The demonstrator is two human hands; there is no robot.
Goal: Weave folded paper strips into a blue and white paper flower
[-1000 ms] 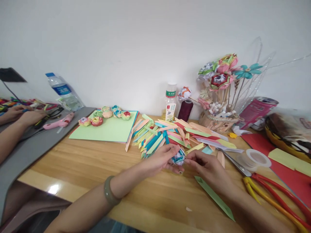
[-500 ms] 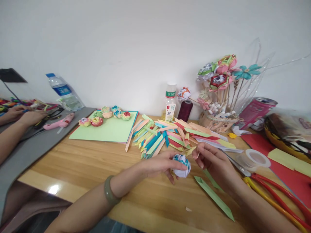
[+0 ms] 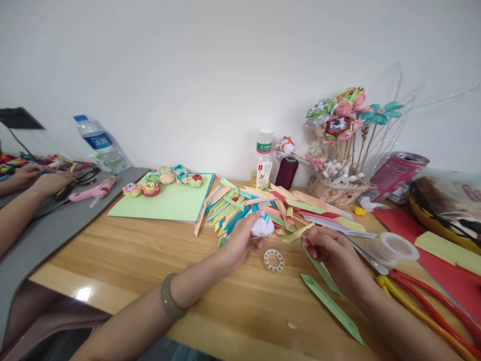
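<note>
My left hand [image 3: 242, 240] grips a white and blue folded-paper flower [image 3: 263, 225] above the table, its fingers closed round the left side. A thin thread runs from the flower toward my right hand [image 3: 325, 245], whose fingertips are pinched together on it. Close to those fingertips is a yellow folded paper strip [image 3: 299, 233]. Below the flower lies a small ring with holes [image 3: 274, 260]. Green folded strips [image 3: 332, 308] rest under and beside my right hand. Behind both hands spreads a pile of coloured paper strips [image 3: 240, 213].
Scissors [image 3: 424, 296] and a clear spool [image 3: 393, 248] lie at the right. Finished paper flowers [image 3: 151, 189] sit on and beside green paper [image 3: 161, 205]. Along the wall stand a bottle [image 3: 264, 160], a dark thread cone [image 3: 286, 172] and a flower basket [image 3: 334, 190]. Another person's hands [image 3: 52, 181] are far left.
My left hand has moved a little left and up with the paper flower and turned it. The holed ring on the table has come into view. My right hand has shifted slightly right.
</note>
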